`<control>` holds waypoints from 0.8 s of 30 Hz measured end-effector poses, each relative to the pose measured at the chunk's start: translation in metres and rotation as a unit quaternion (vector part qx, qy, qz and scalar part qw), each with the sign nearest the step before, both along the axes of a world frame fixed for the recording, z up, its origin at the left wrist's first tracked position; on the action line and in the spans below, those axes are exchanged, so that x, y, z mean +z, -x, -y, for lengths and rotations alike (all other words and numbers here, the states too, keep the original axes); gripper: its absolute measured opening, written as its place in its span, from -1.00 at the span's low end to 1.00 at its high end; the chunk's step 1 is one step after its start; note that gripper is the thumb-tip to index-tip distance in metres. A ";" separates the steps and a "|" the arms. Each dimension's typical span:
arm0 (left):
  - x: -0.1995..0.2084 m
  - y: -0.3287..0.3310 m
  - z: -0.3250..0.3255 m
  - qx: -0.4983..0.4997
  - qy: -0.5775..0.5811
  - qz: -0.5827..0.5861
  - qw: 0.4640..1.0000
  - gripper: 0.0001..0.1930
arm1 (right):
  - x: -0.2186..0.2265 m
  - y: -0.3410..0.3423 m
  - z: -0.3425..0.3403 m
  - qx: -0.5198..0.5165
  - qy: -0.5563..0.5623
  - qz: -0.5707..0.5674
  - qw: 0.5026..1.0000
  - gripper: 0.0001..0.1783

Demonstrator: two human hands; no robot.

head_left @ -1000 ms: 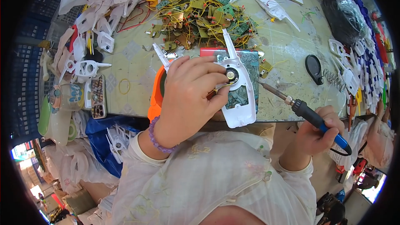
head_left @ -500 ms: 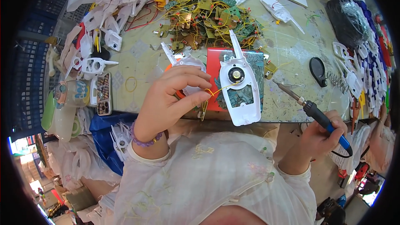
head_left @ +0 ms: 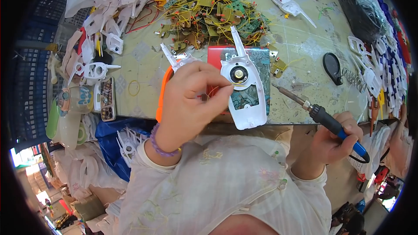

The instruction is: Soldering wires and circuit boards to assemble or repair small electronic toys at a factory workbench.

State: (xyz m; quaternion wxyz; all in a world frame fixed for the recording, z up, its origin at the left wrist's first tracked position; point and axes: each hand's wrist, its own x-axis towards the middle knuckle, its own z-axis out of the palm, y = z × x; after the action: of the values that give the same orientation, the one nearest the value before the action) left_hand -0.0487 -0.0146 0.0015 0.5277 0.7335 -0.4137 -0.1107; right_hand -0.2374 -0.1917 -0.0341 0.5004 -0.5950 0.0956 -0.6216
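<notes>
A white plastic shell point(head_left: 254, 115) with a narrow prong lies face-down, its hollow inside showing, on a red and teal box point(head_left: 264, 56). Set in it is a round black speaker point(head_left: 239, 75) with a metal centre. My left hand point(head_left: 191, 102) is closed in a pinch at the shell's left edge, on a thin yellow wire that runs toward the speaker. The fingers partly hide the wire. Behind that hand are a second white shell point(head_left: 169, 55) and an orange piece point(head_left: 162, 100), both partly covered. My right hand point(head_left: 335, 146) grips a soldering iron point(head_left: 322, 115), its tip apart from the shell, to the right.
A heap of green circuit boards with yellow wires point(head_left: 213, 15) stands behind the box. White shells point(head_left: 126, 0) pile up at the far left. A black ring-shaped part point(head_left: 332, 69), a metal spring point(head_left: 353, 79) and a black wrapped bundle point(head_left: 362, 13) lie at right.
My left hand has moved right, closer to the speaker, and its fingers have come together on the wire. The soldering iron stays nearly still in my right hand. The view has shifted slightly.
</notes>
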 end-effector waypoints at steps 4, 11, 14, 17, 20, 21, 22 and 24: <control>-0.004 0.009 0.015 0.047 -0.011 0.155 0.987 -0.89 | 0.004 -0.004 0.000 0.042 0.043 -0.003 0.998 -0.70; -0.004 0.013 0.019 0.051 -0.073 0.282 0.955 -0.89 | 0.010 -0.013 -0.005 0.058 0.106 -0.049 0.992 -0.68; -0.006 0.014 0.018 0.047 -0.082 0.279 0.956 -0.89 | 0.010 -0.016 -0.006 0.066 0.111 -0.064 0.990 -0.68; -0.005 0.014 0.015 0.045 -0.095 0.270 0.957 -0.90 | 0.011 -0.020 -0.004 0.071 0.128 -0.076 0.986 -0.68; -0.004 0.014 0.014 0.044 -0.105 0.267 0.957 -0.90 | 0.013 -0.022 -0.004 0.079 0.135 -0.081 0.984 -0.69; -0.004 0.014 0.014 0.044 -0.106 0.267 0.957 -0.90 | 0.013 -0.022 -0.004 0.080 0.136 -0.081 0.984 -0.69; -0.004 0.014 0.014 0.045 -0.105 0.266 0.957 -0.90 | 0.013 -0.021 -0.003 0.086 0.140 -0.086 0.983 -0.69; -0.004 0.014 0.014 0.046 -0.107 0.269 0.956 -0.89 | 0.013 -0.021 -0.002 0.093 0.145 -0.091 0.981 -0.69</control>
State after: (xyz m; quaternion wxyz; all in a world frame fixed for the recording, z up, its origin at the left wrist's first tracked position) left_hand -0.0627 -0.0283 -0.0027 0.3199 0.8064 -0.4921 0.0716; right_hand -0.2161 -0.1896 -0.0213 0.4531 -0.7220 -0.0059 -0.5228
